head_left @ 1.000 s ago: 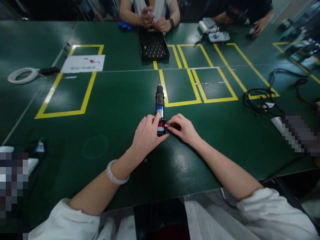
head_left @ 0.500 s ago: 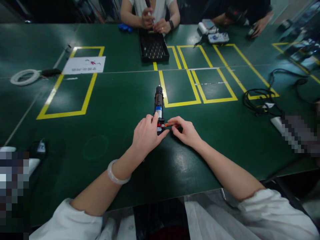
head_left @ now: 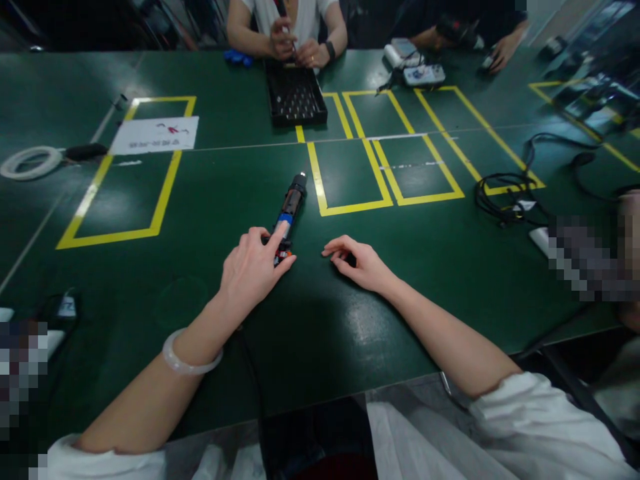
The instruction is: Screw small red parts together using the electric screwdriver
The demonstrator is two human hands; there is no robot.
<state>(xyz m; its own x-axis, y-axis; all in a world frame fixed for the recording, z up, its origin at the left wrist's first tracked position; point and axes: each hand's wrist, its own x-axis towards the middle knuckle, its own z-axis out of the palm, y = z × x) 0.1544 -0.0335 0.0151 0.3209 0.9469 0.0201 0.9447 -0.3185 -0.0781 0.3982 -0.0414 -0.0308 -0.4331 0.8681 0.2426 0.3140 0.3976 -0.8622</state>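
A dark cylindrical tool (head_left: 292,203) with a blue band and red and orange parts at its near end lies tilted on the green table (head_left: 240,180). My left hand (head_left: 253,267) is closed around its near part, which the fingers partly hide. To the right, apart from the tool, my right hand (head_left: 357,262) rests low over the table with its fingers loosely curled and slightly apart, holding nothing. A thin dark cable runs from under my left wrist to the table's front edge.
Across the table a person's hands (head_left: 295,48) work over a black tray (head_left: 297,97). A white sheet (head_left: 155,135) and a white coil (head_left: 31,163) are at left. A black cable coil (head_left: 510,199) lies at right. Yellow tape outlines mark the table.
My left hand has moved left with the tool, whose far end now leans to the right. My right hand no longer touches the tool. The view has shifted slightly.
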